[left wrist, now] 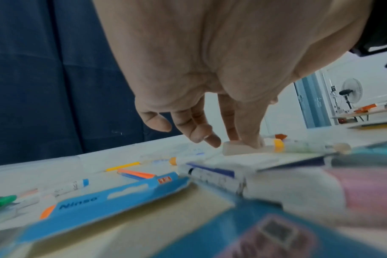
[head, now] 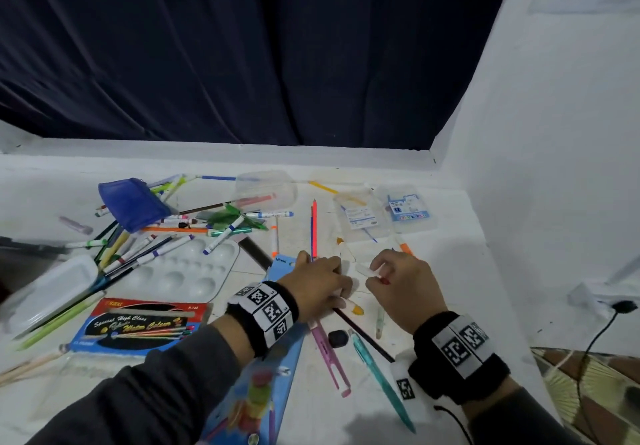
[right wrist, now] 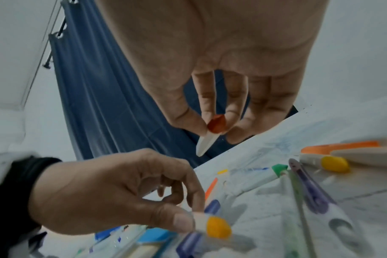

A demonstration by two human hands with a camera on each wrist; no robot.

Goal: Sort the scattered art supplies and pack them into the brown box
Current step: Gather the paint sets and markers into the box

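Observation:
Art supplies lie scattered over the white table (head: 450,236); no brown box shows in any view. My left hand (head: 325,282) is low over the table, its thumb (right wrist: 179,221) and a finger pinching a white marker with a yellow end (head: 355,307) (left wrist: 278,145) (right wrist: 218,227) that lies on the surface. My right hand (head: 375,273) hovers just to its right. Its thumb and fingers pinch a short white marker with a red end (head: 370,270) (right wrist: 216,126), held off the table.
Before my wrists lie a blue Ninso pack (head: 263,375), a pink pen (head: 329,354), a teal pen (head: 381,375) and a black cap (head: 337,337). A palette (head: 187,271), watercolour box (head: 138,323), blue pouch (head: 133,202) and marker pile lie left. Clear cases (head: 360,216) lie beyond; a wall stands right.

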